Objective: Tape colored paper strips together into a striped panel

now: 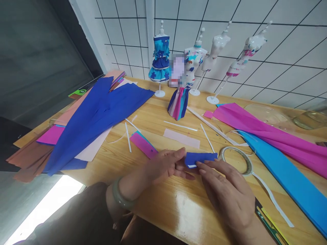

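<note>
A small dark blue paper strip [203,158] with a white strip along its lower edge is held just above the table between my two hands. My left hand [170,163], with a pale bangle on its wrist, grips the left end of the blue strip. The fingers of my right hand [227,187] press on its lower right edge. Just beyond lie a pale pink paper strip [182,137] and a magenta paper piece [143,144] with a blue edge. By my right fingers rests a roll of white tape [249,163], its loose end trailing toward me.
Small dress forms stand by the tiled wall, one in a blue dress [160,56]. A striped paper skirt [178,103] sits before them. Blue crepe paper [102,119] covers the left side; magenta [268,132] and light blue sheets [286,177] lie right. A cutter [270,224] is beside my right wrist.
</note>
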Motion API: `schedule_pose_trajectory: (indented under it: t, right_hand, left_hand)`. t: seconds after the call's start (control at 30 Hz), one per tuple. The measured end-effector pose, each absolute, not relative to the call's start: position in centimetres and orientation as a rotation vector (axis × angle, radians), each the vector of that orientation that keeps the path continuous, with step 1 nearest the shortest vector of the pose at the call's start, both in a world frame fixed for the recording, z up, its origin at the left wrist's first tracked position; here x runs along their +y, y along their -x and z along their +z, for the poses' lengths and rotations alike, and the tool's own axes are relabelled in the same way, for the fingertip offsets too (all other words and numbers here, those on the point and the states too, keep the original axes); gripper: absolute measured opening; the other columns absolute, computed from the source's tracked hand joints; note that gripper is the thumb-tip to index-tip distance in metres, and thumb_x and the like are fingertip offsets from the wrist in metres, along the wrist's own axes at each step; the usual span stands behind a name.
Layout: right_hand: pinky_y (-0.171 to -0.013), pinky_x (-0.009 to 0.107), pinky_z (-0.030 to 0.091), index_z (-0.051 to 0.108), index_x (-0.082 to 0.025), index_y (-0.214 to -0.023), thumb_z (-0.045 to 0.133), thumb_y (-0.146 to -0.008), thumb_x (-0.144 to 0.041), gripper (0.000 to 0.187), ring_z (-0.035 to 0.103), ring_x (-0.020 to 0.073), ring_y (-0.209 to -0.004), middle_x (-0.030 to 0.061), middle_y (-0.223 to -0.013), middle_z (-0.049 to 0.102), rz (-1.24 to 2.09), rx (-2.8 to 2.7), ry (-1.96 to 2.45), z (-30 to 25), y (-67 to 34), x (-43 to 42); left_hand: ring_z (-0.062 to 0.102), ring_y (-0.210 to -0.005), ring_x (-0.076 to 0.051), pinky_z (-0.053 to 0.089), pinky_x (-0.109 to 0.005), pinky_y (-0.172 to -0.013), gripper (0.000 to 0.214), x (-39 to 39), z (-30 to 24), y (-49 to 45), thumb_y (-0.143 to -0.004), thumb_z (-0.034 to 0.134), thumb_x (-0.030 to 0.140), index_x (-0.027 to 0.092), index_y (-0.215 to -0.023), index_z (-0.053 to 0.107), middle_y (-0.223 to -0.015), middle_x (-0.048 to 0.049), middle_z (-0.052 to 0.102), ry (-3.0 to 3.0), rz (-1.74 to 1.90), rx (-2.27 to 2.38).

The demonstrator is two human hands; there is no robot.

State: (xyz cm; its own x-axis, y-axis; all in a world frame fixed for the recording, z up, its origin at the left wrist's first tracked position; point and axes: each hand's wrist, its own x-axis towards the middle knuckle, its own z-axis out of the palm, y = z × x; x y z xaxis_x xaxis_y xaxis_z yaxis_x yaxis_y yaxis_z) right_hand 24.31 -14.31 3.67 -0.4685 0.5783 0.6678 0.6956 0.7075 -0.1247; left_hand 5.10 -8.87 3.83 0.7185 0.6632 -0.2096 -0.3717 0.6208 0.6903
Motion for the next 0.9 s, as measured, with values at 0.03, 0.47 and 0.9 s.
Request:
schedule_pose_trajectory:
  t: [0.03,0.47,0.9]
  right_hand:
    - [-0.083,0.044,0.049,0.054,-0.022,-0.117,0.051,-0.081,-0.009,0.038,0.059,0.0234,-0.101,0.0077,-0.110,0.065,-0.235,-2.221,0.951,3.6,-24.3,-14.3]
    - [-0.080,0.045,0.045,0.058,-0.019,-0.107,0.058,-0.076,-0.008,0.033,0.055,0.0268,-0.101,0.0087,-0.106,0.067,-0.263,-2.286,1.023,3.5,-23.9,-13.8]
    - [-0.067,0.034,0.047,0.059,-0.020,-0.088,0.055,-0.079,-0.015,0.011,0.059,0.0190,-0.076,0.0072,-0.082,0.063,0.193,-2.135,1.187,3.4,-22.7,-13.7]
  left_hand:
    - [0.066,-0.082,-0.021,0.050,-0.037,-0.079,0.037,-8.8,3.8,-5.0,-0.076,0.059,0.046,0.011,-0.087,0.066,-0.088,-0.0119,0.068,-0.667,0.617,0.492]
    - [0.066,-0.064,-0.016,0.050,-0.026,-0.059,0.028,-8.8,3.5,-4.9,-0.069,0.068,0.035,0.009,-0.068,0.058,-0.072,-0.0094,0.068,-0.781,0.592,0.690]
    - [0.058,-0.063,-0.010,0.047,-0.023,-0.065,0.019,-9.5,3.4,-5.7,-0.078,0.055,0.028,0.014,-0.064,0.054,-0.064,-0.0010,0.061,-1.265,0.620,0.826]
